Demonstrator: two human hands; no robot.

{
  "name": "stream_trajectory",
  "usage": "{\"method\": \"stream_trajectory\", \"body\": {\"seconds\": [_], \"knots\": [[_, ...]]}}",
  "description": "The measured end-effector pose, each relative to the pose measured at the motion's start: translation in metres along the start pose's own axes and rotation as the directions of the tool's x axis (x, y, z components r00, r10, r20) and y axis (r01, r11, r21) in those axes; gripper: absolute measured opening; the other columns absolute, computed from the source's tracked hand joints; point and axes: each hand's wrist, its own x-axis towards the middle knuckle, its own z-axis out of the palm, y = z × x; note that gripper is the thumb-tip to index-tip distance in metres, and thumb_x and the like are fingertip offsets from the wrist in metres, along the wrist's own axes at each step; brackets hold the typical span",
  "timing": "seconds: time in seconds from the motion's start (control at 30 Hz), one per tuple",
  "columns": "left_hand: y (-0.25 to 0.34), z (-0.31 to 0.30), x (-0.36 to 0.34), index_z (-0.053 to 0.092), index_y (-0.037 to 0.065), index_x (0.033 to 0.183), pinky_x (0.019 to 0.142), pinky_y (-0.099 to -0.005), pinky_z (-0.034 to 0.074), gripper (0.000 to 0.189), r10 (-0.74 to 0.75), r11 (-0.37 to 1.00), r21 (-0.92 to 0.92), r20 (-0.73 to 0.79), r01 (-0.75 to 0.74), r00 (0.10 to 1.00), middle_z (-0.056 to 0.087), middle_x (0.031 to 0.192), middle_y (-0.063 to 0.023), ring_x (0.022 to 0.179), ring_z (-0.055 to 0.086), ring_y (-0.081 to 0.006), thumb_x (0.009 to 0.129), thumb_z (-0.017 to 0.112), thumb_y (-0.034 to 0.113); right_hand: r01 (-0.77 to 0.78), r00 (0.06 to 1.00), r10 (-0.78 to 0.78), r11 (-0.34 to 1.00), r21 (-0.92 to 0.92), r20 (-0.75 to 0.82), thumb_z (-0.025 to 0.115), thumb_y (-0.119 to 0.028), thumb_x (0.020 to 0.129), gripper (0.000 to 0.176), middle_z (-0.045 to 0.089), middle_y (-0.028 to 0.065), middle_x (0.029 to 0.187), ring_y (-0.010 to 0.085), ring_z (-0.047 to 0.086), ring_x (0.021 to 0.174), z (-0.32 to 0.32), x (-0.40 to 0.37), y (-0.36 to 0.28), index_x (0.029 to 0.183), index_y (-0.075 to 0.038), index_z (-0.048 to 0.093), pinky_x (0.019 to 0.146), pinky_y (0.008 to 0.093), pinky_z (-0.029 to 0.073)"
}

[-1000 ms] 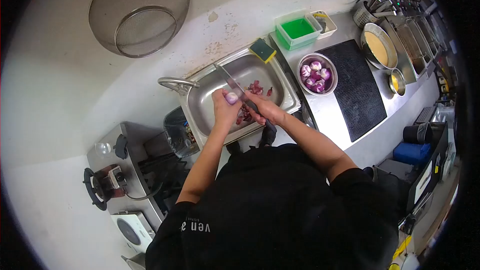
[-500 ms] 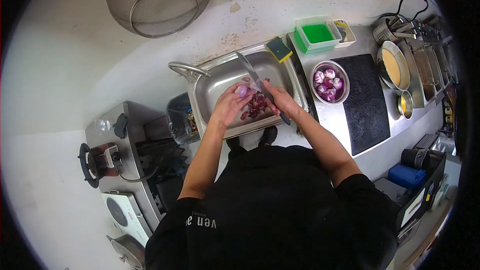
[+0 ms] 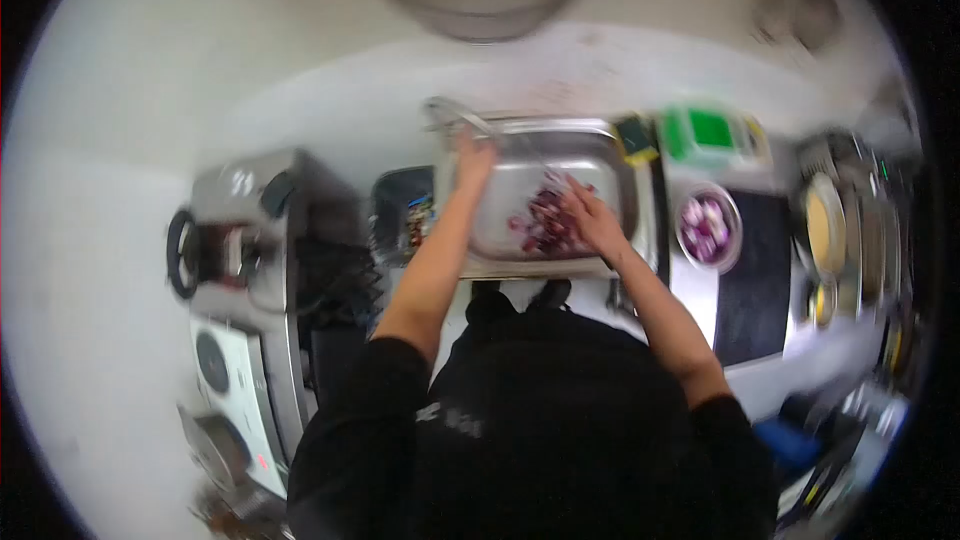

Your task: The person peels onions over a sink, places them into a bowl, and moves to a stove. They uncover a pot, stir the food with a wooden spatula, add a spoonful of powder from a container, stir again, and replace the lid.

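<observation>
My left hand (image 3: 475,152) is up at the faucet (image 3: 462,118) on the sink's back left corner; its fingers are smeared by motion, and I cannot tell whether it holds anything. Low over the sink (image 3: 500,215), my right hand (image 3: 592,218) is closed on a knife (image 3: 607,262), whose dark handle end shows below the palm while the blade is lost in blur. Beneath and beside that hand lies a heap of dark red onion skins (image 3: 548,220) on the sink floor.
Right of the sink, a metal bowl of peeled purple onions (image 3: 706,230) stands beside a black mat (image 3: 752,280). A sponge (image 3: 635,138) sits at the sink's back right corner, near a green container (image 3: 705,130). Left of the sink is a waste bin (image 3: 395,215).
My left hand has moved from the middle of the sink to the faucet, and the peeled onion no longer shows in it. The view has shifted, and the picture is blurred.
</observation>
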Motion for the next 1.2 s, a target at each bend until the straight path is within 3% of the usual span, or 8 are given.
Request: {"method": "stream_trajectory", "body": {"seconds": [0.07, 0.27, 0.53, 0.6, 0.77, 0.97, 1.0, 1.2], "knots": [[-0.015, -0.008, 0.048, 0.016, -0.009, 0.142, 0.116, -0.0404, 0.009, 0.081, 0.235, 0.688, 0.705, 0.008, -0.172, 0.972, 0.021, 0.146, -0.0309, 0.138, 0.015, -0.0427, 0.081, 0.058, 0.024, -0.135, 0.987, 0.134, 0.991, 0.003, 0.089, 0.045, -0.028, 0.099, 0.044, 0.063, 0.006, 0.09, 0.0075, 0.054, 0.068, 0.015, 0.014, -0.002, 0.14, -0.012, 0.041, 0.058, 0.0229, 0.046], [-0.017, -0.021, 0.071, 0.015, -0.009, 0.142, 0.115, -0.0356, 0.016, 0.083, 0.066, 0.991, 0.114, 0.001, -0.066, 0.998, 0.017, 0.149, -0.027, 0.14, 0.019, -0.0349, 0.082, 0.061, 0.024, -0.068, 0.993, 0.077, 0.992, -0.103, 0.088, 0.045, -0.03, 0.099, 0.047, 0.054, 0.0006, 0.072, 0.0081, 0.047, 0.06, 0.057, 0.041, -0.01, 0.142, -0.012, 0.039, 0.053, 0.0243, 0.04], [0.037, -0.047, -0.006, 0.052, 0.011, 0.128, 0.093, -0.0441, 0.046, 0.038, -0.14, 0.73, 0.675, 0.306, -0.11, 0.942, 0.058, 0.121, -0.0205, 0.113, 0.056, -0.0354, 0.093, 0.045, 0.025, 0.11, 0.993, -0.111, 0.993, 0.045, 0.036, 0.048, -0.029, 0.098, 0.028, 0.041, -0.0042, 0.061, 0.0063, 0.037, 0.051, 0.112, 0.099, 0.002, 0.083, -0.005, 0.054, 0.044, 0.0257, 0.029], [-0.067, 0.006, 0.03, 0.062, 0.008, 0.114, 0.085, -0.0444, 0.05, 0.036, 0.524, 0.688, 0.518, 0.13, -0.508, 0.842, 0.065, 0.105, -0.0205, 0.097, 0.063, -0.0367, 0.082, 0.057, 0.025, 0.084, 0.993, -0.088, 0.995, 0.053, 0.077, 0.049, -0.03, 0.097, 0.029, 0.042, -0.0037, 0.062, 0.0059, 0.036, 0.052, 0.119, 0.099, -0.003, 0.098, -0.003, 0.059, 0.045, 0.0246, 0.028], [-0.029, 0.038, -0.021, 0.068, 0.002, 0.079, 0.058, -0.0459, 0.051, 0.017, -0.332, 0.925, -0.27, -0.224, 0.269, 0.916, 0.064, 0.068, -0.0179, 0.058, 0.063, -0.0308, 0.076, 0.064, 0.018, 0.394, 0.916, -0.401, 0.91, -0.131, -0.026, 0.048, -0.03, 0.097, 0.039, 0.047, -0.0014, 0.069, 0.0063, 0.034, 0.055, 0.104, 0.105, 0.042, 0.119, 0.001, 0.056, 0.049, 0.0239, 0.03], [0.007, 0.062, -0.024, 0.064, -0.002, 0.099, 0.058, -0.0407, 0.051, 0.043, -0.117, 0.992, -0.059, -0.024, 0.115, 0.993, 0.067, 0.084, -0.0139, 0.066, 0.063, -0.0241, 0.08, 0.067, 0.036, -0.26, 0.966, 0.26, 0.965, -0.04, 0.0, 0.047, -0.028, 0.098, 0.05, 0.056, 0.017, 0.121, 0.0226, 0.052, 0.105, 0.056, 0.084, 0.03, 0.139, 0.0, 0.039, 0.093, 0.0328, 0.04], [0.014, 0.063, -0.026, 0.062, -0.001, 0.106, 0.059, -0.0394, 0.051, 0.049, -0.109, 0.985, -0.137, -0.015, 0.106, 0.994, 0.067, 0.086, -0.0137, 0.068, 0.063, -0.0236, 0.078, 0.068, 0.039, 0.127, 0.989, -0.128, 0.992, -0.016, -0.079, 0.049, -0.029, 0.098, 0.05, 0.04, -0.0037, 0.069, 0.0063, 0.033, 0.058, 0.047, 0.104, 0.105, 0.139, -0.002, 0.039, 0.048, 0.0222, 0.026], [0.049, 0.006, -0.054, 0.064, 0.006, 0.098, 0.055, -0.0319, 0.05, 0.034, -0.416, 0.797, -0.275, 0.395, 0.537, 0.82, 0.063, 0.084, -0.0117, 0.062, 0.059, -0.0179, 0.096, 0.048, 0.036, 0.152, 0.985, -0.171, 0.863, -0.481, 0.005, 0.046, -0.026, 0.098, 0.043, 0.066, 0.0113, 0.104, 0.0204, 0.064, 0.08, 0.058, 0.056, 0.043, 0.14, -0.018, 0.042, 0.071, 0.0337, 0.05]]}}
